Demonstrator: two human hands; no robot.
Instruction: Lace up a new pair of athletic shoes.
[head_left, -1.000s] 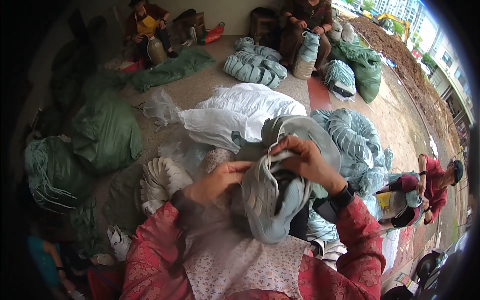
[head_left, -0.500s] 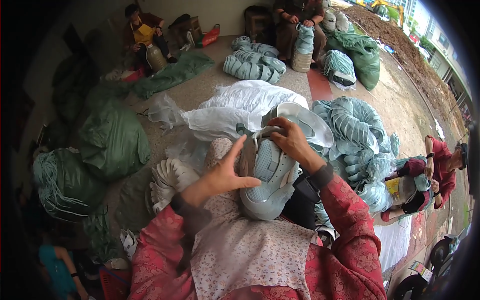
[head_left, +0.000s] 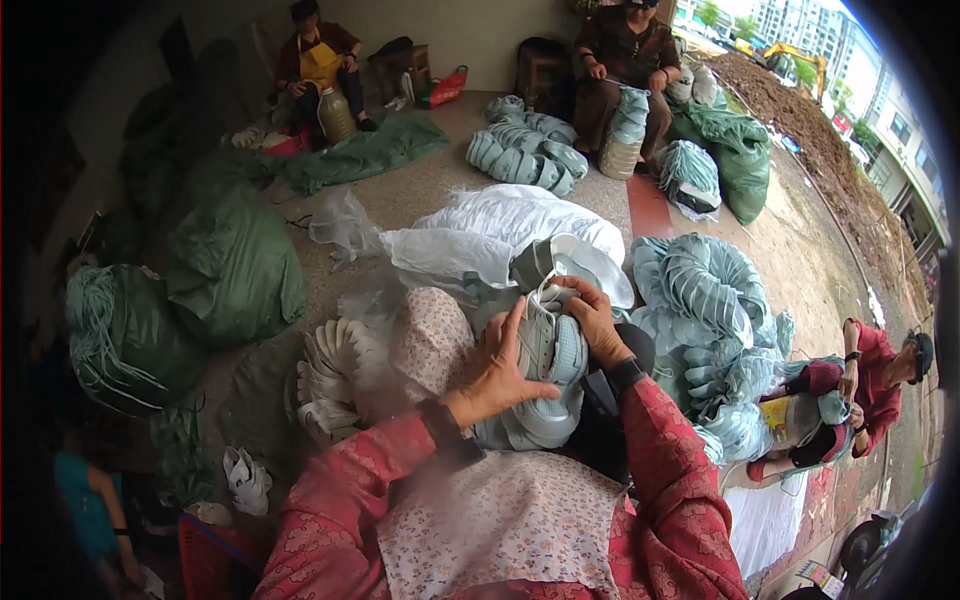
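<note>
A pale grey-blue sneaker upper with a mesh panel rests tilted on its side against my lap. My left hand cups its left side, thumb laid across it and fingers reaching up toward the opening. A white shoelace loops at the top of the upper. My right hand bends over the upper's right side, its thumb and forefinger pinched at the lace. Just beyond the fingertips is a dark grey-green piece, beside a pale curved piece.
Coiled stacks of pale blue uppers lie to the right, white ones to the left. A white plastic sack spreads ahead; green sacks stand left. Other people sit working at the back and right.
The upper has turned more onto its side. My left hand, spread beside it before, now closes around it. My right hand has drawn the white lace up into a loop.
</note>
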